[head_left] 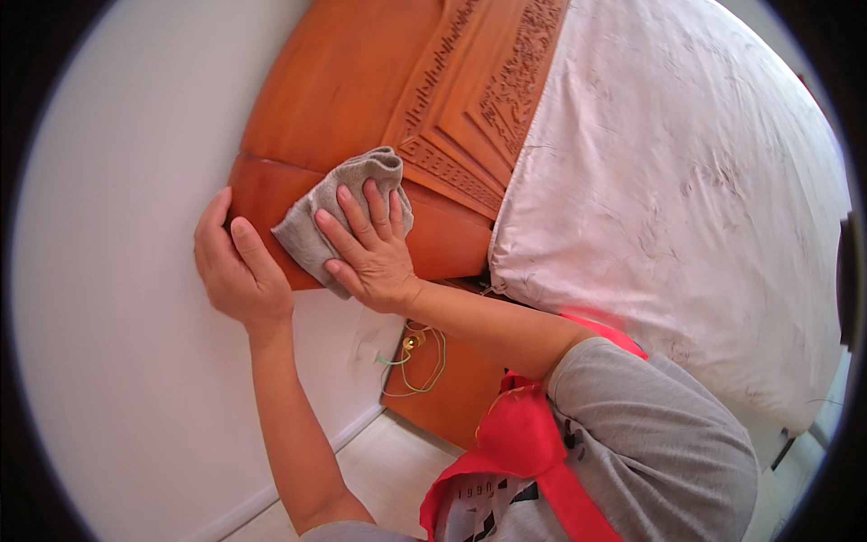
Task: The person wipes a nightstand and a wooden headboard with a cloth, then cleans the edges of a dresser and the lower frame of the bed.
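Note:
A folded grey-brown cloth (pixel 312 230) lies against the lower corner of a carved wooden headboard (pixel 361 81). My right hand (pixel 375 253) presses flat on the cloth, its fingers spread and pointing up. At the headboard's outer edge, beside the wall, my left hand (pixel 242 271) grips the corner. Its thumb is on the front side, and the other fingers bend round the edge, their tips partly hidden. The cloth's upper end is bunched into folds above my right fingers.
A bed with a pale, patterned satin cover (pixel 650 181) adjoins the headboard on the right. The white wall (pixel 117 253) runs close along the left. Below stands a brown wooden cabinet (pixel 452 361), with a thin green cord (pixel 441 361) by its round knob.

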A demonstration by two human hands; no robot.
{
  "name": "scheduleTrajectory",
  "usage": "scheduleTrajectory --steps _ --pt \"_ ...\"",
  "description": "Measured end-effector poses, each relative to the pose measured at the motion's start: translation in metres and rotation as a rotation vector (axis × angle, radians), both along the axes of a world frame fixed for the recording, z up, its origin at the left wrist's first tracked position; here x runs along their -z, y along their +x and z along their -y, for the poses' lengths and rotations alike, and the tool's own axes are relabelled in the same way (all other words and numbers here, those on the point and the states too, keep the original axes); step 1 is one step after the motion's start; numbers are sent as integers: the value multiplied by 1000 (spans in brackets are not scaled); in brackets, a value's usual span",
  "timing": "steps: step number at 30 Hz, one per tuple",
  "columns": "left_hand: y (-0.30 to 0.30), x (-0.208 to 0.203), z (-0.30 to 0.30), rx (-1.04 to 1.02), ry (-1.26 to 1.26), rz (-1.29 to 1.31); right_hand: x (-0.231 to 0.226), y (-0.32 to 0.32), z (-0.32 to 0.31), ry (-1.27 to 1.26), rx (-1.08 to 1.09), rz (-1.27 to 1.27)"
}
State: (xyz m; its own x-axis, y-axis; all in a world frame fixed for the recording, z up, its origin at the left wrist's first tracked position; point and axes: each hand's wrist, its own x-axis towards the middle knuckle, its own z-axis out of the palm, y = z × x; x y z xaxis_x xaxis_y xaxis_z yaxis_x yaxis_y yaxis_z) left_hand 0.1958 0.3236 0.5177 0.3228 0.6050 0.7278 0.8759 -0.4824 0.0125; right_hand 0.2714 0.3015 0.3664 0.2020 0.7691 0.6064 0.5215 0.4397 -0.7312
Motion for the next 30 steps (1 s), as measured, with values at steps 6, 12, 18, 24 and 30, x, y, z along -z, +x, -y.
scheduleTrajectory --steps 6,12,18,24,30 --pt "12 5 3 -137 87 -159 146 10 28 -362 120 -338" --pt "14 6 1 -165 161 -246 176 5 16 -635 228 -788" --pt "0 11 0 -190 112 -209 38 -18 31 -221 -181 -310" --pt "13 15 -2 -188 172 -182 214 0 18 -597 339 -627" --pt "5 12 -11 -174 331 -190 182 0 4 -955 417 -1409"
